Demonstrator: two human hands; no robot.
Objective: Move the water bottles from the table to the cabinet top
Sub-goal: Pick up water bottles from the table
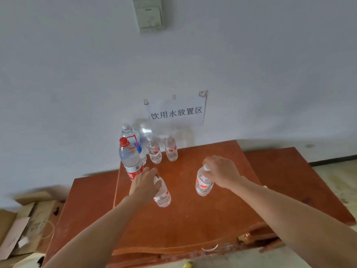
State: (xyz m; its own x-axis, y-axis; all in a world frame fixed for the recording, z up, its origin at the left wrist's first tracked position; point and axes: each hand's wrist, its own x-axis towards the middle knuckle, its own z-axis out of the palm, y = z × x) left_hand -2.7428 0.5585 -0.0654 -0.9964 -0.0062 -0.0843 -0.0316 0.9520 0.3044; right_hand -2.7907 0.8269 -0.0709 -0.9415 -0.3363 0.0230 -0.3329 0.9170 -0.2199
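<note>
My left hand [145, 182] grips the top of a small clear water bottle [162, 197] that stands on the reddish wooden cabinet top [189, 219]. My right hand [222, 171] holds the neck of a second small bottle with a red label [202, 184], also on the wood. Behind them, near the wall, stand two more small bottles [154, 151] [171, 148]. A tall bottle with a red cap [129, 159] and a larger blue-labelled bottle [133, 139] are at the back left.
A paper sign [176, 113] is taped to the white wall above the bottles. A lower wooden surface [289, 178] extends to the right and another to the left. Cardboard boxes [25, 225] lie on the floor at the left. A metal drawer handle [209, 248] shows at the cabinet's front.
</note>
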